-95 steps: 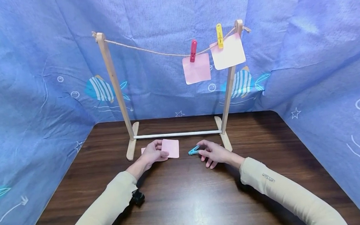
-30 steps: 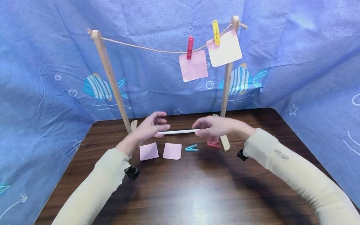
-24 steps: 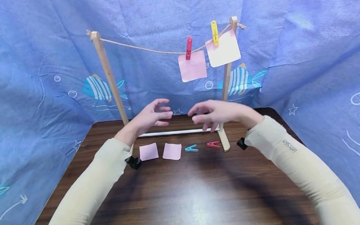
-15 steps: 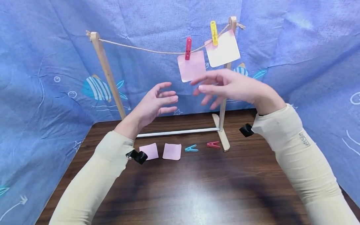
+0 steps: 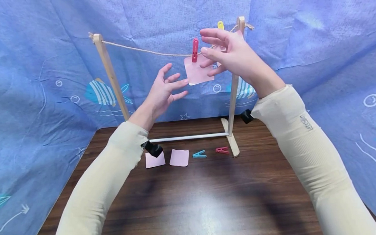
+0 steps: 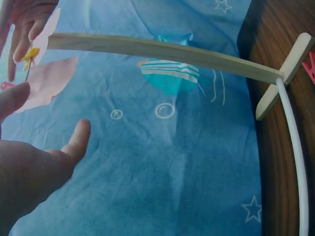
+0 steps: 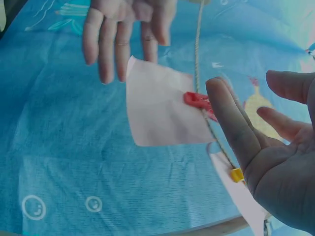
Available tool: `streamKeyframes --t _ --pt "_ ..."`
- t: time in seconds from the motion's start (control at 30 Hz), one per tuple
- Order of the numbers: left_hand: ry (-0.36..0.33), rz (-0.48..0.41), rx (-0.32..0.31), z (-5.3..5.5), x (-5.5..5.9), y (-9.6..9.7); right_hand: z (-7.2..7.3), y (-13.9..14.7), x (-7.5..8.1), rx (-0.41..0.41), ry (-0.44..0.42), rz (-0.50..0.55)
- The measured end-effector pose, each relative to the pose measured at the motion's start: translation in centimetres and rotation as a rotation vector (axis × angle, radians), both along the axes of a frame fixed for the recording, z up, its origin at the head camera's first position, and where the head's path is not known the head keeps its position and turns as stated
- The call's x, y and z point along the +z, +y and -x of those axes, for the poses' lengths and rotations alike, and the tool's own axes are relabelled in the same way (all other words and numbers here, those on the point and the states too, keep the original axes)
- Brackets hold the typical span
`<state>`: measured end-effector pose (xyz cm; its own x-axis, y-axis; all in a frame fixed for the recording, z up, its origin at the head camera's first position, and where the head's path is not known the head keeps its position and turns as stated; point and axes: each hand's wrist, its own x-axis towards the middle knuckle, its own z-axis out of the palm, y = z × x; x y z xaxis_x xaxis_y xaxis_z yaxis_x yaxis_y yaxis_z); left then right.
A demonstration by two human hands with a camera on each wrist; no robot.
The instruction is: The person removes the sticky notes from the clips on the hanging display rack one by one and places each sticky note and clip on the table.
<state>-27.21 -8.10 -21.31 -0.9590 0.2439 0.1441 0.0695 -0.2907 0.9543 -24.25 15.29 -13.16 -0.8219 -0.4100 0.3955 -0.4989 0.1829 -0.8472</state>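
- Brown wood-grain table (image 5: 184, 200) fills 6 o'clock, counting from the middle of the head view.
- On it lie an outer pink square (image 5: 154, 161) at 7, partly hidden by a wrist camera (image 5: 152, 149); an inner pink square (image 5: 179, 158) between 6 and 7; a blue clothespin (image 5: 199, 154) between 5 and 6; and a red clothespin (image 5: 222, 150) near 4.
- Past them, a white rod (image 5: 188, 137) crosses at 6.
- The left hand (image 5: 166, 87), at 11, has its fingers spread and holds nothing. The right hand (image 5: 232, 52), at 1, is bare and loosely spread too. I cannot tell if either touches paper.
- The hung pink square (image 5: 199, 72) is just past 12, under a hung red clothespin (image 5: 194, 50) on the string (image 5: 142, 50). It should be very light, bendy and easy to crease; best held by an edge. Clothespins look hard and springy; pinch their long ends.
- A pale square (image 7: 238, 189) hangs by the yellow clothespin (image 5: 220, 25) at 1, mostly behind the right hand.
- No box or bowl shows; clothespins do the holding.
- Wooden posts (image 5: 110, 71) stand at 10 and 2; farthest back is blue fish cloth (image 5: 159, 14).
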Motion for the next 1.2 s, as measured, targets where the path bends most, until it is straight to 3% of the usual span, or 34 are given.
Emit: streamKeyframes --t 0.2,0.43,0.83,1.2 --pt "-0.029 -0.13 -0.036 0.7 -0.4 2.1 1.4 0.1 -0.3 -0.005 -0.087 0.02" --pt "-0.054 -0.183 -0.106 0.9 -1.4 4.6 1.8 1.3 -0.8 -0.029 -0.149 -0.006" --pt "-0.01 -0.199 -0.08 0.8 -0.5 3.6 2.7 -0.9 0.4 -0.025 -0.184 -0.055" --pt "0.008 -0.166 -0.094 0.8 -0.3 2.8 2.9 -1.4 0.5 -0.012 -0.208 -0.044"
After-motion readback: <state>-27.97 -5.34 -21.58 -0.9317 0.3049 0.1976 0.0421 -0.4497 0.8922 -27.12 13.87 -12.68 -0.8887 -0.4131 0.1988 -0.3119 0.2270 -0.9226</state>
